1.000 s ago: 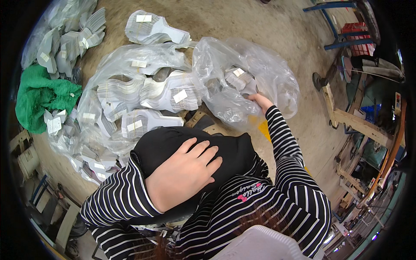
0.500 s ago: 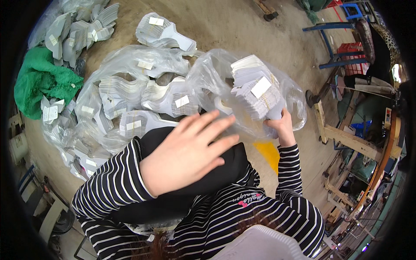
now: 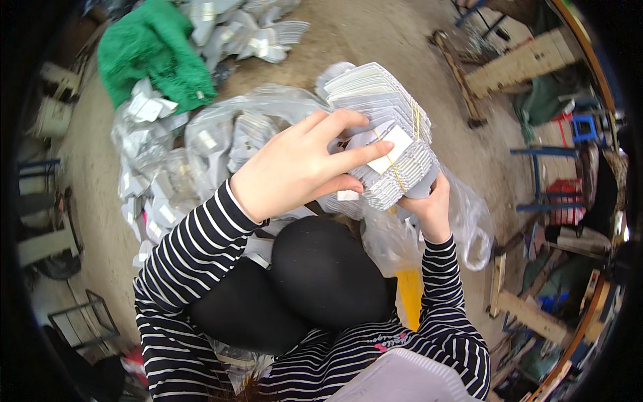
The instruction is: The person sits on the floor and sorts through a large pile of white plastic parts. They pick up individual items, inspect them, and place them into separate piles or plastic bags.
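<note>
My right hand [image 3: 433, 206] grips the lower right end of a banded bundle of grey-white flat cut pieces [image 3: 382, 90]. Its pieces fan out along the stack, with thin yellow bands around them and a blank-looking white paper slip [image 3: 391, 150] tucked under a band. From the left, my left hand [image 3: 305, 161] reaches over the bundle, fingers apart. Its index fingertip lies on the slip, and its thumb is beside the stack's lower left side. More such bundles [image 3: 253, 137] lie in a clear plastic bag [image 3: 221, 107] on the floor, partly hidden by my left hand and arm.
My black-clad knees [image 3: 328, 268] are below the bundle. A green sack [image 3: 151, 57] and more loose bundles [image 3: 251, 33] lie at the far left. Wooden frame legs [image 3: 526, 63], a blue metal stool frame [image 3: 546, 177] and a red crate [image 3: 566, 201] stand on the right.
The view has turned, shifting the scene. My left hand has moved from above my lap to the bundle, touching its slip. My right hand still holds the bundle, now closer to the left hand.
</note>
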A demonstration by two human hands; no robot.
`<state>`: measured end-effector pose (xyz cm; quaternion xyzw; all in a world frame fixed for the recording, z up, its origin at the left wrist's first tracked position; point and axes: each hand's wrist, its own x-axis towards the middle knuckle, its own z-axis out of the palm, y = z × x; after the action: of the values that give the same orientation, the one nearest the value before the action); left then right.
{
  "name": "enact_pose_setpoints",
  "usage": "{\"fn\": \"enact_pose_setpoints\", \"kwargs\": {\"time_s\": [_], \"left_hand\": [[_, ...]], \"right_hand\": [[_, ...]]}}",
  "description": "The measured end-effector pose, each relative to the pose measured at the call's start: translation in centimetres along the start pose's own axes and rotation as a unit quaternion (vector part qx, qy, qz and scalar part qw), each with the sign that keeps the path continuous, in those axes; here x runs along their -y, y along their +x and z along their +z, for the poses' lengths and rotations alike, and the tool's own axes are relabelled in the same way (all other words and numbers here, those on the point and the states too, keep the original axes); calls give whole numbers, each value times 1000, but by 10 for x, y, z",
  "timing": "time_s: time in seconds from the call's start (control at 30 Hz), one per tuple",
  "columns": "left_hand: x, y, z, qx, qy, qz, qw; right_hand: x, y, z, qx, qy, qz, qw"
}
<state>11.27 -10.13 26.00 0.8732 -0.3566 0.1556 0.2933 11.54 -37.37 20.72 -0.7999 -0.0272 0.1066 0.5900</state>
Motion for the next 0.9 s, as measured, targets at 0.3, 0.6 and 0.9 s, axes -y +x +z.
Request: {"fn": "enact_pose_setpoints", "kwargs": {"time_s": [0.3, 0.6, 0.9], "left_hand": [[26, -71, -35, -100, -4, -70, 992], [22, -209, -45, -307, -152, -351, 871], [-22, -317, 47, -278, -217, -576, 737]], "right_hand": [[5, 36, 71, 57, -14, -54, 997], [-26, 50, 121, 105, 150, 19, 983], [-4, 73, 171, 225, 233, 109, 940]]}}
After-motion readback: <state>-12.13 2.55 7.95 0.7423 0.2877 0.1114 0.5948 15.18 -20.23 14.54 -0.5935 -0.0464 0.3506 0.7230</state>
